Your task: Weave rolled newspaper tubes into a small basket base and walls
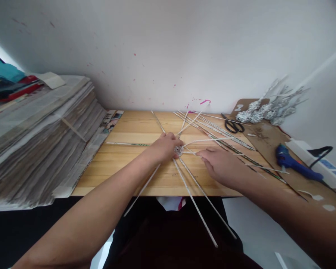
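Observation:
A small round woven centre (178, 150) of rolled paper lies on the wooden table (123, 168). Several thin paper sticks (194, 200) radiate from it, some reaching past the table's front edge. My left hand (168, 145) grips the woven centre from its left side, fingers curled over it and partly hiding it. To the right, my right hand (215, 160) pinches a paper strip (192, 152) that runs out from the centre. Its thumb and fingertips are closed together.
Loose paper sticks (226, 130) lie at the back right beside black scissors (233, 125). A blue glue gun (295, 164) and a white power strip (319, 160) are at far right, near foil-like bundles (257, 112). A tall paper stack (44, 149) stands at left.

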`<state>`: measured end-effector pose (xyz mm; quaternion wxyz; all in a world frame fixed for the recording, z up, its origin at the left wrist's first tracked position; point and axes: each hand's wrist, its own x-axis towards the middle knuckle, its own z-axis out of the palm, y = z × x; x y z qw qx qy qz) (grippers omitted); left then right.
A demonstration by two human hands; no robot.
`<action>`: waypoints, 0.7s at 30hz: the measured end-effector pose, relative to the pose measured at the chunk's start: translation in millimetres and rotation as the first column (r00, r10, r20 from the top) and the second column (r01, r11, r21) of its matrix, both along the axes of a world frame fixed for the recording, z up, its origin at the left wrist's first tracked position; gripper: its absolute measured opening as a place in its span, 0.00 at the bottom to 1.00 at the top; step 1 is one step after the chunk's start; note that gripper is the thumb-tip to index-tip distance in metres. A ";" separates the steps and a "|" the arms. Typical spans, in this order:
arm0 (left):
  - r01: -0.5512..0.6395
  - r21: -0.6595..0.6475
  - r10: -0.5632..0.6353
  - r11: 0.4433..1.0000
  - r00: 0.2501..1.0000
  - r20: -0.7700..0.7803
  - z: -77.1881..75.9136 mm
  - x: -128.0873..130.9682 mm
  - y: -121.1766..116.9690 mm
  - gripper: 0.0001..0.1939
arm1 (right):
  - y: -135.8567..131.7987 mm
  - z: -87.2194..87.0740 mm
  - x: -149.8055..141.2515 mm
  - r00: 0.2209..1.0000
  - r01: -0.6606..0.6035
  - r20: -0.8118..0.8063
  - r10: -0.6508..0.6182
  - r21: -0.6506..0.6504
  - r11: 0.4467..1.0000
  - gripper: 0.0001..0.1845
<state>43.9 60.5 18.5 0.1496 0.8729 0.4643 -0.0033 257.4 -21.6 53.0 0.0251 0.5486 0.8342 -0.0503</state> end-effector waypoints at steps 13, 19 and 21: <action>0.089 0.102 -0.088 0.991 0.996 -0.012 -2.5 -4.2 -5.9 0.25 | -17.0 -25.9 -28.8 0.880 0.009 -0.472 -0.063 -0.116 0.993 0.17; 0.135 0.120 -0.135 0.984 0.991 -0.012 -0.5 -6.3 -8.9 0.24 | -25.4 -29.4 -24.6 0.895 0.029 -0.440 -0.069 -0.097 0.995 0.17; 0.144 0.109 -0.144 0.984 0.990 -0.008 2.1 -6.4 -9.8 0.26 | -27.2 -31.6 -24.7 0.915 0.037 -0.399 -0.066 -0.079 0.996 0.17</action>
